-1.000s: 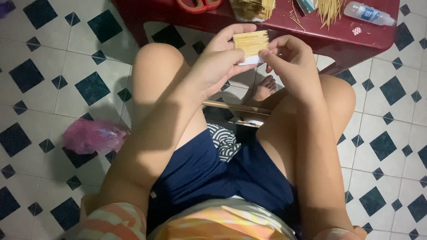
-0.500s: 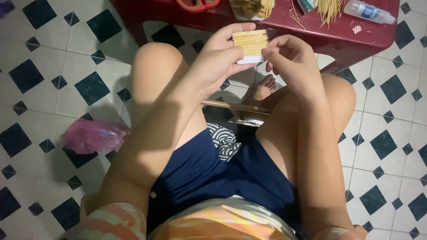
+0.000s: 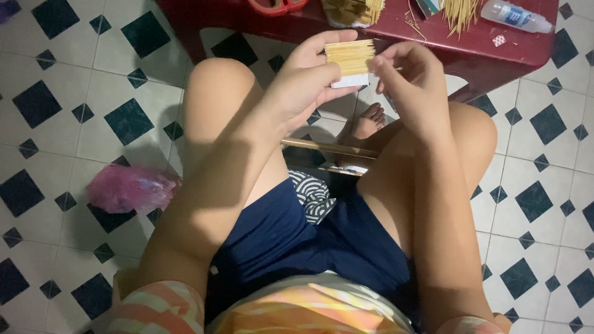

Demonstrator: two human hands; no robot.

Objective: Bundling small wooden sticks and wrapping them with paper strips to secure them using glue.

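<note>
My left hand (image 3: 309, 77) is closed around a flat row of thin pale sticks (image 3: 351, 57) on a small white strip (image 3: 350, 80) — thumb across the near face, fingers curled behind, the row held up over my knees. My right hand (image 3: 411, 80) has drawn in against the right end of the row; a second ago it sat a touch further off. Its fingertips are pinched together at the stick ends, but whether they grip a single stick I cannot tell. The row itself has barely shifted in the left hand, so the work reads as small adjustments at that right edge, one stick at a time, not a change of grip.

Beyond the hands, the dark red low table (image 3: 482, 52) stands at the far side. On it: a heap of loose sticks (image 3: 461, 11) far right, a clear squeeze bottle (image 3: 516, 16) lying on its side beside them, another stick bundle (image 3: 354, 10) further left, and red scissor handles (image 3: 275, 6) at the far edge. On the tiled floor to my left lies a crumpled pink plastic bag (image 3: 127, 188).
</note>
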